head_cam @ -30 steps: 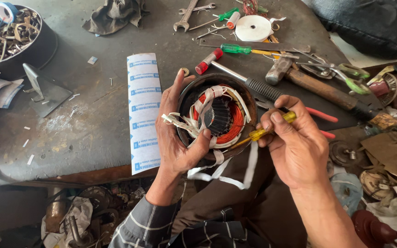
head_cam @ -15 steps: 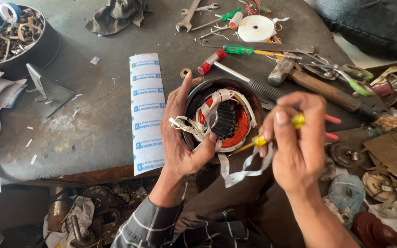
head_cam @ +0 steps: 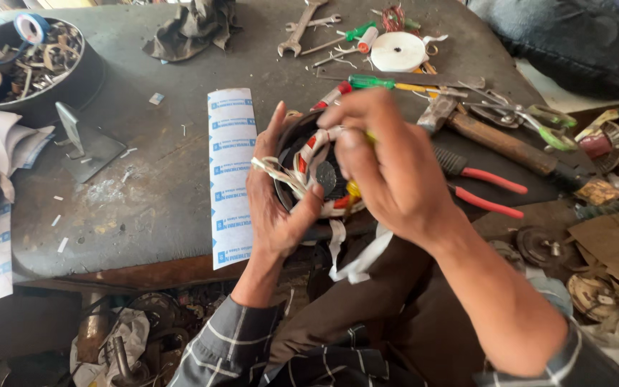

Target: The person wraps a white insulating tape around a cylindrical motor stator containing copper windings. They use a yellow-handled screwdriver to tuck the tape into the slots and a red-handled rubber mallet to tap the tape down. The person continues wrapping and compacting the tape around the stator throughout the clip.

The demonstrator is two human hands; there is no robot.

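Cupping the round motor stator point(head_cam: 309, 172) in my left hand point(head_cam: 274, 208) at the near edge of the grey table point(head_cam: 152, 193), fingers curled round its rim, thumb pressing the white binding tape point(head_cam: 349, 247) against the windings; my right hand point(head_cam: 395, 168) lies over the top, fingers closed on a yellow-handled tool point(head_cam: 353, 190) whose tip is hidden inside the bore; how tight that pinch is I cannot tell. As I judge it, the tool could slip and nick the red windings if I push blind, or the loose tape tails could slacken should my thumb lift. Against half a second ago my right hand has moved across and now covers the stator, where the bore then lay open; the red-handled pliers point(head_cam: 485, 190) and hammer point(head_cam: 503, 143) lie where they did.
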